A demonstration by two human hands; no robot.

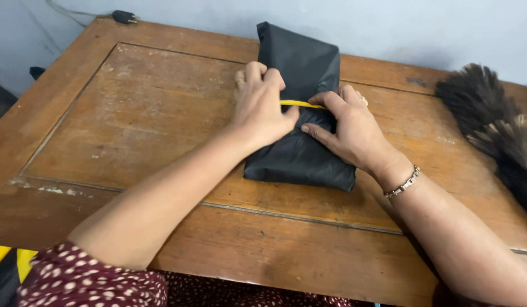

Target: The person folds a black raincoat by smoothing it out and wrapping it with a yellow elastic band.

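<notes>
Both forearms reach over the table (161, 131) to a folded black bundle (300, 159). Left hand (260, 108) presses it; right hand (349, 128) fingers pinch a yellow band (300, 104), judged mid-binding, needing steady tension.

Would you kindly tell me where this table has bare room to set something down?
Widest bare patch: the wooden table left of the black package, up to the plug. Crowded: both hands on the package, left hand, right hand; feather duster fills the right edge.
</notes>
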